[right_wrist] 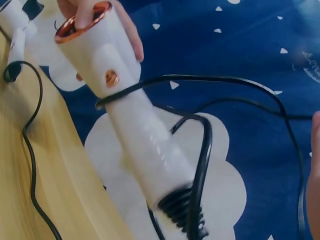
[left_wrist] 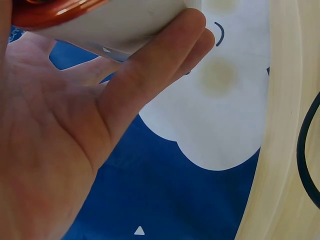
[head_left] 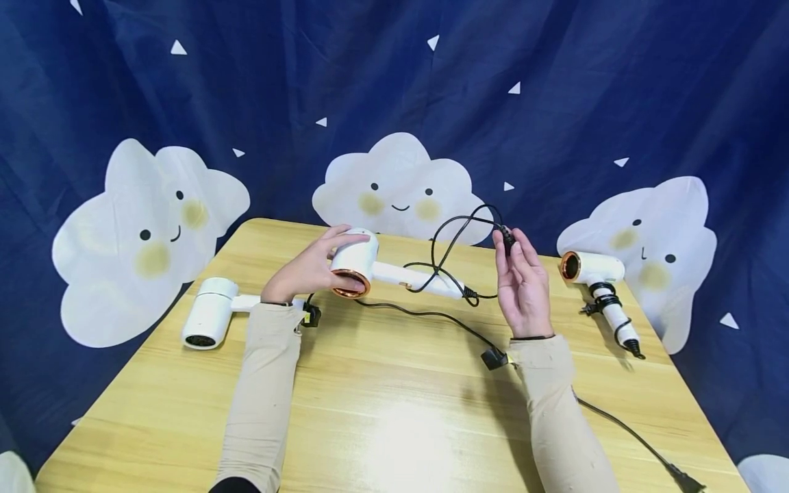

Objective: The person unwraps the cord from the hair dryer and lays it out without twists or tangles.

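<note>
White plastic looks slippery: the dryer (head_left: 388,273) seems to hang above the bench (head_left: 345,383), the left hand's (head_left: 305,267) grip pinching its head, thumb at the copper rim (left_wrist: 60,14). To the dryer's right, the right hand's (head_left: 524,291) grip pinches something black at the cord (right_wrist: 215,78), which crosses the handle and appears to pass round it. A tug with that loop caught could twist the dryer free; slack by its tail could knot. Below and right of the dryer, a loose plug (head_left: 494,358) could snag the right sleeve (head_left: 551,390).

Fingers partly cover the black piece, so I cannot tell whether it is a plug. Left of the dryer, the other sleeve (head_left: 265,397) hides part of the second dryer (head_left: 209,311). The left wrist view cuts off most of the held one.
</note>
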Action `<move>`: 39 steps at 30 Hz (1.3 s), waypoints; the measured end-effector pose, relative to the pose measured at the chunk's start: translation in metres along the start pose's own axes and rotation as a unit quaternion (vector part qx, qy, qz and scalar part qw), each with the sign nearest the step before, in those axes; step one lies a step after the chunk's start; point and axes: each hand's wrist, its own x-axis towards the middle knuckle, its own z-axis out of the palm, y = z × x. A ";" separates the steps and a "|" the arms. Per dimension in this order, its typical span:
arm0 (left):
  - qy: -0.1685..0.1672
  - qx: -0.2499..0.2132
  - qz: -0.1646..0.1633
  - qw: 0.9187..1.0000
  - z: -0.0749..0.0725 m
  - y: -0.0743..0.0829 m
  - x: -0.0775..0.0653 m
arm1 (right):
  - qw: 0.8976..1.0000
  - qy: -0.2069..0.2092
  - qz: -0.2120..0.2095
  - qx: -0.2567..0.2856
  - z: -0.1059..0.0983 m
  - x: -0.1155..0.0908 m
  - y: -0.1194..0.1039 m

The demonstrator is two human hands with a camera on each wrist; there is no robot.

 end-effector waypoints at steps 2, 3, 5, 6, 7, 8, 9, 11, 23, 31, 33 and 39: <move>-0.002 -0.003 0.002 1.000 0.001 0.000 0.000 | 0.999 -0.039 0.010 0.009 0.001 -0.002 0.000; -0.002 -0.005 0.002 1.000 0.001 -0.001 0.001 | 0.998 -0.060 0.016 0.015 0.001 -0.003 0.000; -0.001 -0.002 0.002 1.000 0.001 -0.002 0.001 | 0.994 -0.105 0.028 0.022 0.002 -0.005 0.000; 0.000 0.002 0.003 1.000 0.001 -0.002 0.002 | 0.991 -0.127 0.032 0.021 0.002 -0.006 0.000; 0.002 0.006 0.004 1.000 0.001 -0.002 0.002 | 0.988 -0.148 0.037 0.019 0.002 -0.006 0.000; 0.005 0.011 0.004 1.000 0.001 -0.003 0.002 | 0.985 -0.167 0.044 0.019 0.002 -0.007 0.000; 0.008 0.014 0.005 1.000 0.001 -0.003 0.002 | 0.981 -0.186 0.051 0.018 0.002 -0.008 0.000; 0.015 0.021 0.008 1.000 0.000 -0.003 0.002 | 0.973 -0.220 0.068 0.009 0.002 -0.008 0.000; 0.054 0.001 -0.003 0.999 -0.005 -0.004 -0.001 | 0.898 -0.366 0.186 -0.156 -0.007 -0.010 0.003; 0.076 -0.006 0.004 0.997 -0.009 -0.002 -0.003 | 0.789 -0.416 0.298 -0.340 -0.021 -0.008 0.007; 0.080 -0.009 0.006 0.997 -0.009 -0.001 -0.003 | 0.766 -0.403 0.321 -0.384 -0.024 -0.008 0.009; 0.086 -0.017 0.011 0.996 -0.009 0.001 -0.004 | 0.718 -0.357 0.363 -0.475 -0.037 -0.004 0.014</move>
